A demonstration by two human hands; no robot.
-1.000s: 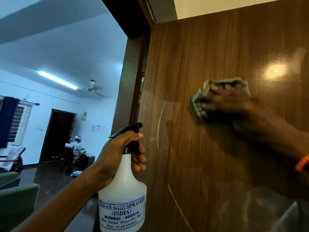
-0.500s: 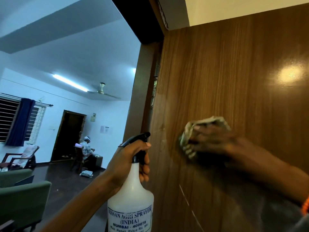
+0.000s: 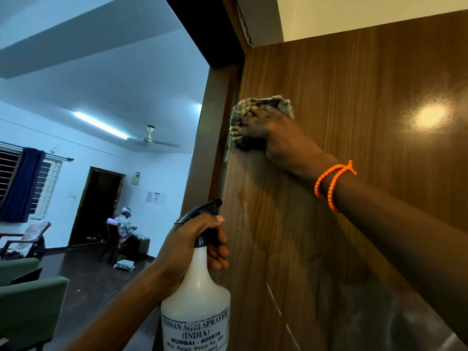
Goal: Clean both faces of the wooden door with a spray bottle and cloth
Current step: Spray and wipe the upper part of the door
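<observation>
Your right hand (image 3: pixel 272 130) is pressing a bunched cloth (image 3: pixel 253 110) flat against the wooden door (image 3: pixel 354 160), right at its hinge edge. Keep your palm spread and be working along the grain, overlapping each pass. Your left hand (image 3: pixel 187 244) is gripping the neck of the spray bottle (image 3: pixel 197 300) just beside the door; its label is reading "KISSAN AGRI SPRAYER (INDIA), MUMBAI - 400078".

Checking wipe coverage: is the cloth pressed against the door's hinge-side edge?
Yes, the right hand holds the cloth on the door beside the hinge.
</observation>
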